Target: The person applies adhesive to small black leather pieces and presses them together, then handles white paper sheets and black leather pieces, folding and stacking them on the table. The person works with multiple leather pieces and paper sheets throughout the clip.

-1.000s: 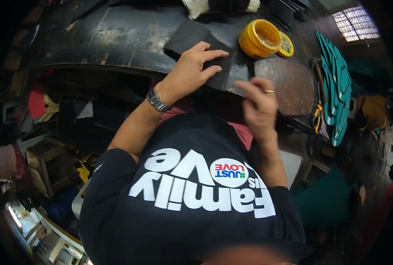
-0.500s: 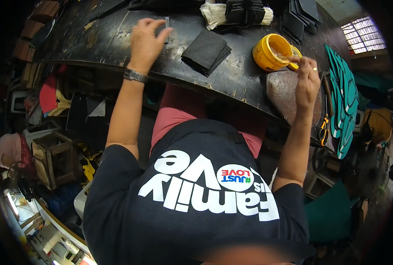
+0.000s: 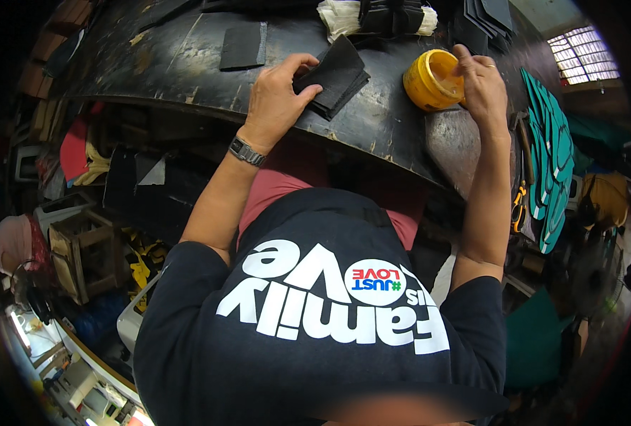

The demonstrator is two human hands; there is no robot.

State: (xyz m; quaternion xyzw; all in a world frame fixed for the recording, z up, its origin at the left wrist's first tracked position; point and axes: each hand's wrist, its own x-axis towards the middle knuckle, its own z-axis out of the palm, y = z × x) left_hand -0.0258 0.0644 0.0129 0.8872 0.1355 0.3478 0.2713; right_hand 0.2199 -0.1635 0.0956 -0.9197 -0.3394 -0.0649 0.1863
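My left hand (image 3: 280, 92) is closed on the left edge of the top black sheet (image 3: 330, 67), which it bends up off a small stack of black sheets (image 3: 352, 84). Left of the stack, a separate black piece (image 3: 241, 50) lies flat, a greyish, shinier strip along its right edge. Over the right rim of a yellow tub (image 3: 416, 84) is my right hand (image 3: 482, 89), fingers curled in a grip. What it holds is hidden behind the fingers. Some pale brownish stuff shows inside the tub.
At the far side of the dark worktable (image 3: 152, 78) lies a white and black bundle (image 3: 383, 20), with black panels (image 3: 487, 21) to its right. Teal cut pieces (image 3: 550, 156) and orange-handled cutters (image 3: 519, 207) lie at the right. Before the tub sits a brownish slab (image 3: 452, 145).
My left hand has moved right from the strip-edged piece to the stack and lifted the top sheet's edge. My right hand has shifted slightly up and left at the tub.
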